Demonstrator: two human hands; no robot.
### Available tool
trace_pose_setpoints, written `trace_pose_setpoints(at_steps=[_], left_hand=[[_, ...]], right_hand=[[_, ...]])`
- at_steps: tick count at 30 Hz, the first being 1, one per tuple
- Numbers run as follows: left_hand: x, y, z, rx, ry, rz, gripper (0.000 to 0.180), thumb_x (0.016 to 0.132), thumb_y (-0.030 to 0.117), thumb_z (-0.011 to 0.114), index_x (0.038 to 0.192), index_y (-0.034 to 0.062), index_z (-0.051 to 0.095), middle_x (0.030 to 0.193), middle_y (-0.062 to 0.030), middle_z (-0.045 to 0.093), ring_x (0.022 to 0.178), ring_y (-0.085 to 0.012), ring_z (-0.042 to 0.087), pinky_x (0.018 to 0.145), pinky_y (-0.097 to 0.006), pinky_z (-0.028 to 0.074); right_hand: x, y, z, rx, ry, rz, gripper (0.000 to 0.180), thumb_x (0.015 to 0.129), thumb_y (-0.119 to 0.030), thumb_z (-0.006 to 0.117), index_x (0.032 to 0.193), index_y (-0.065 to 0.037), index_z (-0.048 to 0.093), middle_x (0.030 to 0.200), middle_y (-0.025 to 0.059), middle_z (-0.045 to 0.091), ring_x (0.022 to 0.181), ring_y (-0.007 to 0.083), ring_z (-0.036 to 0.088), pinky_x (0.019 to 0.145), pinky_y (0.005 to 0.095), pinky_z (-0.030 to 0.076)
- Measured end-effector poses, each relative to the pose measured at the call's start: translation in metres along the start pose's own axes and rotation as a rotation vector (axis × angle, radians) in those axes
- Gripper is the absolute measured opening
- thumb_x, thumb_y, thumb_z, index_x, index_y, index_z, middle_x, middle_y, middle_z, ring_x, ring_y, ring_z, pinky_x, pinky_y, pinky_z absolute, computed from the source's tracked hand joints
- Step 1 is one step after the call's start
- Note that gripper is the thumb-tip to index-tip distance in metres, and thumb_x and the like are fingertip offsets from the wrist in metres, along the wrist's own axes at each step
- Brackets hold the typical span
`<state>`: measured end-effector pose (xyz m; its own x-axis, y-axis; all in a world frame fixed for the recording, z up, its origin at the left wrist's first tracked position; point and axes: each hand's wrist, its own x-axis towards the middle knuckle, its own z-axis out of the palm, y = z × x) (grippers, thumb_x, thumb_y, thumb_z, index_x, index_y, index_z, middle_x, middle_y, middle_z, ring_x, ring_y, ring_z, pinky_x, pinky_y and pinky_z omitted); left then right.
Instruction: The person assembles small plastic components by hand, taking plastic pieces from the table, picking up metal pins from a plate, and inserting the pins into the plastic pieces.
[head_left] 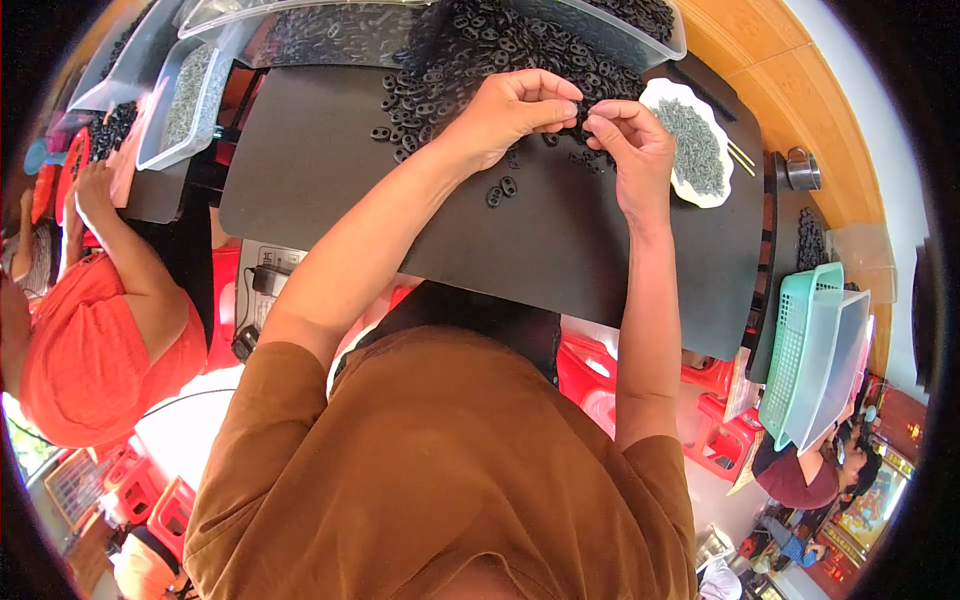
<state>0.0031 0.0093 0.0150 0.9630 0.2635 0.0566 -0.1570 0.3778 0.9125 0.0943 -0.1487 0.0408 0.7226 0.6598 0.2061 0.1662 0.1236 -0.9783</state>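
Over the far part of the dark table [560,250], my left hand [512,115] is closed in a pinch, thumb against forefinger. My right hand [638,145] pinches too, its fingertips close to the left ones. Whatever sits between either set of fingertips is too small to make out. Just beyond them spreads a heap of black oval two-hole plastic pieces [480,55]. Two loose black pieces [502,190] lie nearer me, below my left hand. Some tiny dark bits [585,160] rest on the table between my hands. A white scalloped dish [716,198] of small grey-green pieces stands beside my right hand.
Clear plastic bins [330,35] stand at the far edge, and another bin [180,145] holds small grey pieces. Two thin sticks [741,157] lie by the dish. A green basket [790,340] is at the right. A person in red [110,330] works at the left.
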Motion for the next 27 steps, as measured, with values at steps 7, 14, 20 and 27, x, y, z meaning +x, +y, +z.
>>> trace_pose_setpoints(at_steps=[7, 14, 20, 27], left_hand=[[0.001, -0.003, -0.002, -0.013, -0.026, -0.007, 0.02, 0.087, 0.01, 0.067, 0.106, 0.0043, 0.063, 0.095, -0.0044, 0.067, 0.089, -0.0132, 0.065, 0.081, -0.024, 0.052], [0.002, -0.004, -0.002, 0.002, -0.034, 0.008, 0.019, 0.086, 0.009, 0.068, 0.104, 0.0034, 0.064, 0.094, -0.005, 0.067, 0.087, -0.0132, 0.065, 0.079, -0.024, 0.052], [0.001, -0.003, -0.002, 0.092, -0.023, 0.065, 0.018, 0.085, 0.008, 0.068, 0.102, 0.0015, 0.065, 0.091, -0.0054, 0.068, 0.083, -0.012, 0.065, 0.076, -0.024, 0.052], [-0.005, 0.002, 0.006, 0.278, 0.038, 0.117, 0.015, 0.084, 0.008, 0.068, 0.097, -0.0001, 0.067, 0.086, -0.0055, 0.068, 0.08, -0.0104, 0.064, 0.075, -0.024, 0.052]], right_hand=[[0.001, 0.001, 0.001, -0.082, -0.001, -0.055, 0.009, 0.084, 0.0, 0.066, 0.093, -0.002, 0.064, 0.086, 0.0028, 0.067, 0.075, 0.0065, 0.06, 0.066, 0.0216, 0.051], [0.001, 0.002, 0.003, -0.119, -0.014, -0.074, 0.01, 0.084, 0.0, 0.066, 0.093, -0.001, 0.063, 0.086, 0.0023, 0.067, 0.075, 0.0064, 0.06, 0.065, 0.0209, 0.049], [-0.002, 0.003, 0.005, -0.282, 0.02, -0.154, 0.008, 0.083, -0.001, 0.067, 0.091, -0.003, 0.064, 0.083, 0.0005, 0.067, 0.073, 0.0064, 0.06, 0.064, 0.0215, 0.049], [-0.003, 0.004, 0.007, -0.471, 0.044, -0.254, 0.008, 0.082, -0.003, 0.067, 0.09, -0.004, 0.063, 0.078, 0.0027, 0.067, 0.069, 0.0088, 0.062, 0.062, 0.0228, 0.05]])
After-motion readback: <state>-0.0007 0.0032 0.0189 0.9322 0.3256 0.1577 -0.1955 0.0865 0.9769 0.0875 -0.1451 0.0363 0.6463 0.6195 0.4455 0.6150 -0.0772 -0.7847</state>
